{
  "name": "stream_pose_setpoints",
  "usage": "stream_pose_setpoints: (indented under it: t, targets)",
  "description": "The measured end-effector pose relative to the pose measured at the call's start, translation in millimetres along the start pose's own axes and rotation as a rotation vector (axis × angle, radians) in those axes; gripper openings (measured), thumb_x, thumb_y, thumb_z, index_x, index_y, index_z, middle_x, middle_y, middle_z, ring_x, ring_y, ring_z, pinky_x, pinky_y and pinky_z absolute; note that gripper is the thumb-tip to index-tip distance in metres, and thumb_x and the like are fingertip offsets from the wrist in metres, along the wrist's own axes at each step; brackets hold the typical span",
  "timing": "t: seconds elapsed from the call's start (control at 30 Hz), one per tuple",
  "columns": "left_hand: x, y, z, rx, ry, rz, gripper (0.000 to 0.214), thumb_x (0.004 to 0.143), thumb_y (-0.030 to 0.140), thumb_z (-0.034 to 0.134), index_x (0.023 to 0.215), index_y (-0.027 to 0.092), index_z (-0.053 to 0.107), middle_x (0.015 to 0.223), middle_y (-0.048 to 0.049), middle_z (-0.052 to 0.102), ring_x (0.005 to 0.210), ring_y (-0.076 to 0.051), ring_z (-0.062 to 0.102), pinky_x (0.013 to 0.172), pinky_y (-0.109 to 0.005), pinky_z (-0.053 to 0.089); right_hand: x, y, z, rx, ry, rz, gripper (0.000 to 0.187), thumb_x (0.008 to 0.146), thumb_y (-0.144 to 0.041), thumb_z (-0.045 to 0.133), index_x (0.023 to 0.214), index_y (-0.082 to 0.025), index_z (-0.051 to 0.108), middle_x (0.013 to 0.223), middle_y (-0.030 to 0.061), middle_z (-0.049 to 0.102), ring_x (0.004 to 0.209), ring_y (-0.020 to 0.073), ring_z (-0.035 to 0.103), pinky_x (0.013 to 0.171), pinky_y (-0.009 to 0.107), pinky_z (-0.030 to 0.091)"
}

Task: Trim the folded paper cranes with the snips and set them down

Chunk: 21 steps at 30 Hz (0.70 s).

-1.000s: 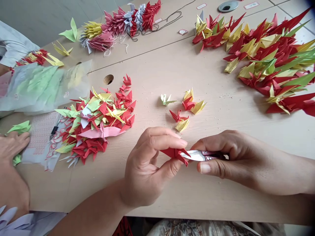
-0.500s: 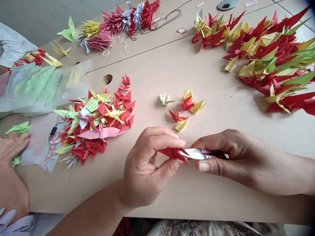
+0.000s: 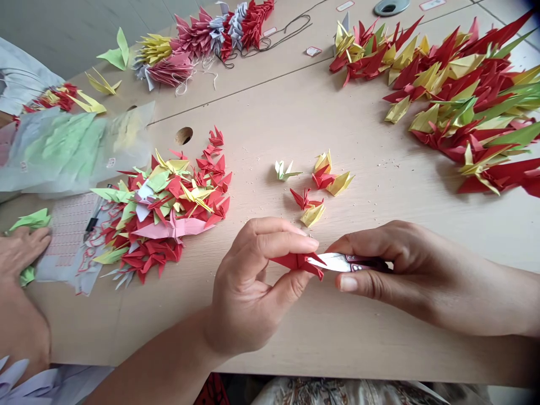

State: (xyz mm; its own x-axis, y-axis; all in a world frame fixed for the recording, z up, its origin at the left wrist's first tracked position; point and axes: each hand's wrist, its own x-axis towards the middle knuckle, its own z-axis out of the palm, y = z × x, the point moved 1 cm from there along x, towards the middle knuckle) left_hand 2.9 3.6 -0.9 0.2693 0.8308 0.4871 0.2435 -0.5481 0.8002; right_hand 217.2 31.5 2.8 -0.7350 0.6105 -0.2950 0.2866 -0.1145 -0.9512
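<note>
My left hand (image 3: 257, 281) pinches a red paper crane (image 3: 295, 262) between thumb and fingers, with its pointed ends sticking out to the right. My right hand (image 3: 392, 275) is closed around small scissors (image 3: 336, 261) with silvery blades and a dark, riveted handle. The blade tips reach in at the crane's pointed ends; exactly how they meet the paper is too fine to make out. Just beyond my hands lie a pale green crane (image 3: 286, 171), a red crane (image 3: 304, 198) and several yellow and red ones (image 3: 340, 183).
Left of my hands is a heap of mixed cranes (image 3: 169, 208). A long spread of larger cranes (image 3: 455, 95) lies at right. Strung cranes (image 3: 223, 31) rest at the back. Another person's hand (image 3: 23, 253) touches green paper at far left, near plastic bags (image 3: 76, 146).
Both hands stay almost in place. The scissors have turned slightly, and the crane's lower point has shifted a little against the blades.
</note>
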Motion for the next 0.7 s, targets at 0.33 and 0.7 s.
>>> stream_pose_setpoints:
  t: [0.33, 0.7]
  targets:
    - [0.1, 1.1, -0.5, 0.036, -0.008, 0.054, 0.036, 0.086, 0.000, 0.075, 0.117, 0.017, 0.069, 0.109, -0.0064, 0.068, 0.101, -0.014, 0.069, 0.085, -0.023, 0.063, -2.7, -0.3, 1.2, -0.081, 0.035, -0.061, 0.045, 0.103, -0.056, 0.053, 0.095, -0.016, 0.073, 0.069, -0.0017, 0.061, 0.059, 0.0108, 0.045, 0.050, 0.025, 0.035]
    - [-0.3, -0.1, -1.2, 0.039, -0.016, 0.067, 0.039, 0.084, -0.005, 0.072, 0.116, 0.017, 0.069, 0.110, -0.0054, 0.067, 0.102, -0.013, 0.068, 0.090, -0.021, 0.061, -3.0, 1.4, 1.5, -0.054, 0.011, -0.029, 0.049, 0.100, -0.064, 0.054, 0.094, -0.018, 0.071, 0.072, -0.0020, 0.059, 0.062, 0.0118, 0.045, 0.051, 0.027, 0.035]
